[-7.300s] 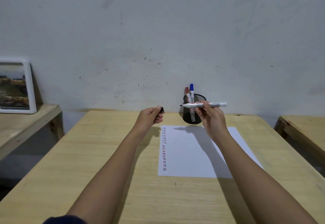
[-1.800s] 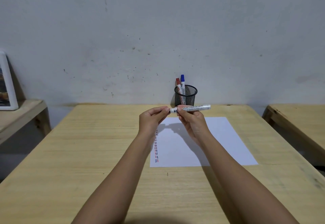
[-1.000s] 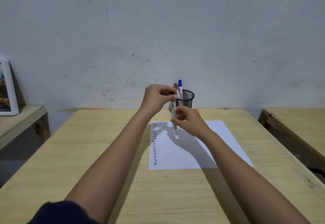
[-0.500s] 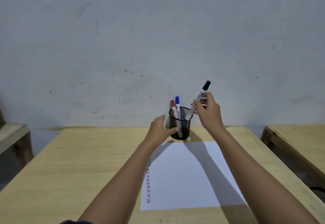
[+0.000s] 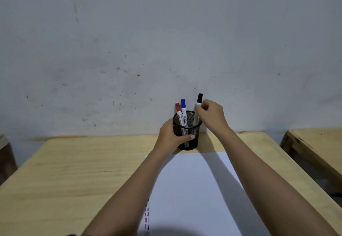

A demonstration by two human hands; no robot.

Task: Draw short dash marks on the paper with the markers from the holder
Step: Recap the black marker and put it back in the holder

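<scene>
Black marker (image 5: 199,100) dropped from tilted above into the mesh holder (image 5: 187,139) | our right hand (image 5: 210,114) pinched its top | left hand (image 5: 171,136) wrapped the holder, far of the paper (image 5: 192,189) | we judged black dashes finished, next colour due

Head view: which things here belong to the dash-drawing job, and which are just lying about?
Part of the job:
- black wire-mesh holder, gripped by the left hand
- black-capped marker, held by the right hand, lower end in the holder
- red-capped marker
- blue-capped marker
- white paper sheet with dashes

Just there:
- light wooden table
- second wooden table at right
</scene>
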